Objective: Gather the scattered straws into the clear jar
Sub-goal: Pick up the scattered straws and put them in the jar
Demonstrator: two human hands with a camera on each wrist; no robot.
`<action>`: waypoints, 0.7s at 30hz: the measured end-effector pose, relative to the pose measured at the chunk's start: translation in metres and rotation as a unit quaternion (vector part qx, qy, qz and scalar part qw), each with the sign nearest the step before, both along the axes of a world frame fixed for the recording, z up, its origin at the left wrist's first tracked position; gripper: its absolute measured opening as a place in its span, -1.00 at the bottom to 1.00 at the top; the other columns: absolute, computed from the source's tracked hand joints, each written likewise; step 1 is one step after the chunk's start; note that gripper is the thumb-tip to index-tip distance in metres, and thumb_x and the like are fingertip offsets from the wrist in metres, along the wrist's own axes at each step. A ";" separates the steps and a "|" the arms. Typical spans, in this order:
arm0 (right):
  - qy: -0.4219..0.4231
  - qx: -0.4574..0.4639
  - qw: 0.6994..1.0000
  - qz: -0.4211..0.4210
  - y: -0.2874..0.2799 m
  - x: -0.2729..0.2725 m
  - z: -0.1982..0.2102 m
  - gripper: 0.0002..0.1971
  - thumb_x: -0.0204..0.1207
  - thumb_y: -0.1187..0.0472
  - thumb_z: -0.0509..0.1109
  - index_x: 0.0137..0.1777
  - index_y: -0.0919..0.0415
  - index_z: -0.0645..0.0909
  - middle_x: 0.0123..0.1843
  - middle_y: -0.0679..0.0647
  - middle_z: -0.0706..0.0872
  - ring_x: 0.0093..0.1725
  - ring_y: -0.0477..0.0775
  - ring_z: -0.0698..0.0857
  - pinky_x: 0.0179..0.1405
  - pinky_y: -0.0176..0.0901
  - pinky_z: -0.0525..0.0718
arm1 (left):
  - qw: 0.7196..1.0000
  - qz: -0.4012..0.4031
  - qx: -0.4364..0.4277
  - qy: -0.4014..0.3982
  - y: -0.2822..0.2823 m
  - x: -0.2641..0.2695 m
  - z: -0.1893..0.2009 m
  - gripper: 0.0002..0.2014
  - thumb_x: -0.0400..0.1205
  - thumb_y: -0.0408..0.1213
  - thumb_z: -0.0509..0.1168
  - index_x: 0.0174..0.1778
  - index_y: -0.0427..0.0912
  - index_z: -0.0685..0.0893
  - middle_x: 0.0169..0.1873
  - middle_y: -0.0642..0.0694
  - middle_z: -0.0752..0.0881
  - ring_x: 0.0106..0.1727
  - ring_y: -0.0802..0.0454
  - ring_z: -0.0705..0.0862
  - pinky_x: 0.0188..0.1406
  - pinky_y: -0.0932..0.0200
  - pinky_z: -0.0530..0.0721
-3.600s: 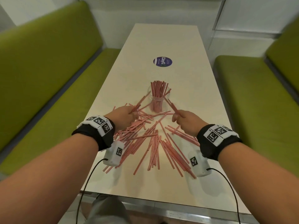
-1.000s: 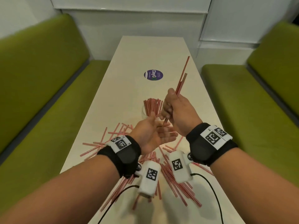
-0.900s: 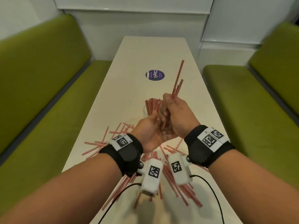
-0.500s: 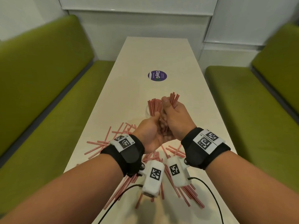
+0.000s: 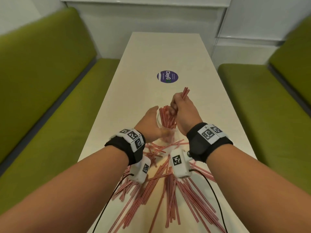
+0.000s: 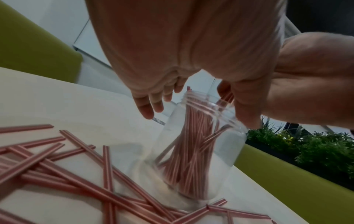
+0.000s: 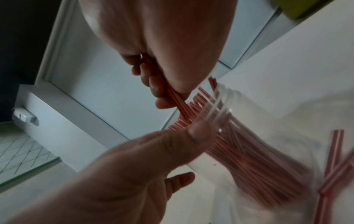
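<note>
- Left hand point(image 5: 150, 125) — fingers spread wide around the clear jar point(image 6: 201, 151), thumb near its rim, not gripping
- Jar stands between both hands, already packed with straws
- Right hand point(image 5: 183, 113) grips a straw bundle point(image 5: 185, 92) above the jar mouth
- Scattered straws point(image 5: 168, 195) lie below both wrists

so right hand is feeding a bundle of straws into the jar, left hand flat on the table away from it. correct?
Not quite. The left hand is at the clear jar, fingers around its side, per the left wrist view. The right hand does hold a bundle of straws at its mouth.
</note>
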State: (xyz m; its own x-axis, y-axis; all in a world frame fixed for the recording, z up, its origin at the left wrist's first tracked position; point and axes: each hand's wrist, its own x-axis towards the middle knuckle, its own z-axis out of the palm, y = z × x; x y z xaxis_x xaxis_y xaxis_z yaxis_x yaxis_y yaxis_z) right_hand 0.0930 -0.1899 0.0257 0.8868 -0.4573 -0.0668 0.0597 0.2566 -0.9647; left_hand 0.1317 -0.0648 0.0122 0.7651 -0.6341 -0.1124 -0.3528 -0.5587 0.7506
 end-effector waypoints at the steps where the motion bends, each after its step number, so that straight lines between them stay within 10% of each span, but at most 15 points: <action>1: 0.015 -0.012 1.000 0.008 0.002 0.003 -0.005 -0.68 0.71 0.18 0.08 -0.32 0.12 0.36 -0.50 -0.03 0.35 -0.50 -0.04 0.38 -0.29 -0.10 0.53 | 1.000 -0.003 -0.015 0.011 0.000 0.002 -0.002 -0.20 0.36 -0.14 0.59 0.47 -0.19 0.38 0.38 -0.14 0.52 0.36 -0.06 0.54 0.32 0.18 0.47; 15: -0.004 -0.185 0.983 -0.012 0.004 -0.002 0.005 -0.85 0.65 0.24 0.25 -0.09 0.01 0.58 -0.07 -0.02 0.75 0.01 -0.03 0.71 0.18 -0.09 0.65 | 0.999 -0.027 0.012 -0.013 -0.004 0.011 -0.014 -0.23 0.33 0.05 0.57 0.42 -0.08 0.45 0.29 -0.03 0.63 0.28 0.03 0.61 0.31 0.04 0.58; 21: -0.003 -0.361 0.932 -0.019 0.000 -0.044 0.030 -0.98 0.55 0.15 0.39 -0.07 0.02 0.60 -0.20 -0.20 0.66 -0.18 -0.21 0.63 -0.09 -0.39 0.58 | 0.991 0.024 0.124 -0.046 0.025 -0.009 0.000 -0.04 0.45 -0.03 0.53 0.66 -0.14 0.12 0.61 -0.09 0.27 0.55 -0.03 0.37 0.51 -0.02 0.41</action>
